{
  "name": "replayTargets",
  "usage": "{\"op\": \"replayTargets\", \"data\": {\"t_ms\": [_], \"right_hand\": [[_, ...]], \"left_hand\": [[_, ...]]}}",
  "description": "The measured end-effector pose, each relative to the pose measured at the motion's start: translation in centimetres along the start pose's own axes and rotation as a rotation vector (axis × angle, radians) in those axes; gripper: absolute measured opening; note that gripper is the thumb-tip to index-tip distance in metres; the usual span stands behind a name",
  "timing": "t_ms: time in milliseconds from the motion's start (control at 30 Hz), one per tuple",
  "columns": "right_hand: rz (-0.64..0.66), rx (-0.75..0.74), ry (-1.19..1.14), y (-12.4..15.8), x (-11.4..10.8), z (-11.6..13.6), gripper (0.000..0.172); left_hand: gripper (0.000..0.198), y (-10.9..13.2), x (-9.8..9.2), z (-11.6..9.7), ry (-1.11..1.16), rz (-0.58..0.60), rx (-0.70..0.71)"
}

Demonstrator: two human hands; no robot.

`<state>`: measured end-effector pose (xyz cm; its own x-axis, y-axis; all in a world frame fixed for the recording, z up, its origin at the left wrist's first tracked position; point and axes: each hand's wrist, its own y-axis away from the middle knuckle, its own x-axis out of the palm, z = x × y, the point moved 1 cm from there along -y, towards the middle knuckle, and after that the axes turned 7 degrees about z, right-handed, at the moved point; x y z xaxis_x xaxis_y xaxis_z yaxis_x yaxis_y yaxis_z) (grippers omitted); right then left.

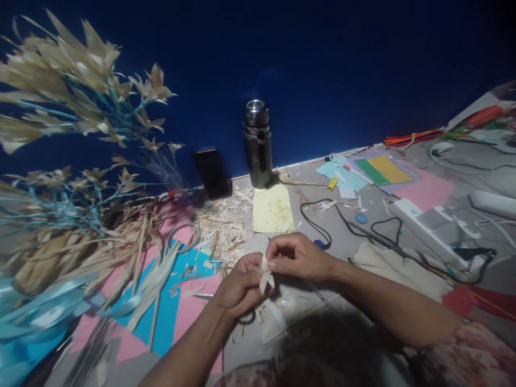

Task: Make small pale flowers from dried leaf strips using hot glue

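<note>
Near the table's front, a small cream flower [266, 277] with pointed petals, like those on the finished stems, is pinched between my two hands. My left hand [244, 285] has its fingers closed on the flower from the left. From the right, my right hand [296, 257] grips the flower's edge between thumb and bent fingers. Part of the flower is hidden behind the fingertips. Just beyond the hands lies a pale yellow sheet [272, 209], with cream scraps [220, 231] scattered to its left. The blade of scissors or a similar metal point [202, 295] shows beside my left wrist.
A dark steel flask [258, 153] and a phone [212, 174] stand by the blue wall. Bunches of cream flowers on blue stems [92, 91] rise at left, above dried husks [52, 258] and coloured paper [189, 317]. At right are a power strip [431, 231], cords and a cloth [399, 269].
</note>
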<state>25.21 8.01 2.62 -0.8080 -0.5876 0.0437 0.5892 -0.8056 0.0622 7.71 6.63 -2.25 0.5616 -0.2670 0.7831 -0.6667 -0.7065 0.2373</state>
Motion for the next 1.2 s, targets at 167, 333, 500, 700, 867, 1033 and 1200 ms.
{"op": "replayTargets", "data": {"t_ms": [167,333,500,700,867,1033,1200], "right_hand": [[0.015,-0.018,-0.052,0.0,0.0,-0.1,0.025],[0.004,-0.036,-0.116,-0.2,-0.1,-0.1,0.029],[-0.009,0.009,-0.138,-0.4,0.0,-0.5,0.038],[-0.044,0.049,-0.179,-0.6,0.0,-1.1,0.039],[-0.106,0.049,-0.202,-0.8,-0.2,-1.2,0.037],[-0.122,0.076,-0.169,-0.9,-0.2,-1.2,0.035],[-0.095,0.071,-0.192,-0.9,-0.2,-1.3,0.03]], "left_hand": [[0.034,-0.2,-0.3,0.1,0.022,-0.06,0.018],[0.035,-0.4,0.2,-0.2,0.045,-0.08,0.09],[0.04,-0.3,1.0,-0.5,0.011,-0.123,0.123],[0.033,-0.3,1.0,-0.6,-0.038,-0.146,0.181],[0.034,-0.2,0.9,-0.8,-0.085,-0.141,0.206],[0.031,-0.2,0.9,-0.7,-0.165,-0.114,0.186],[0.03,-0.2,1.2,-0.8,-0.157,-0.103,0.214]]}}
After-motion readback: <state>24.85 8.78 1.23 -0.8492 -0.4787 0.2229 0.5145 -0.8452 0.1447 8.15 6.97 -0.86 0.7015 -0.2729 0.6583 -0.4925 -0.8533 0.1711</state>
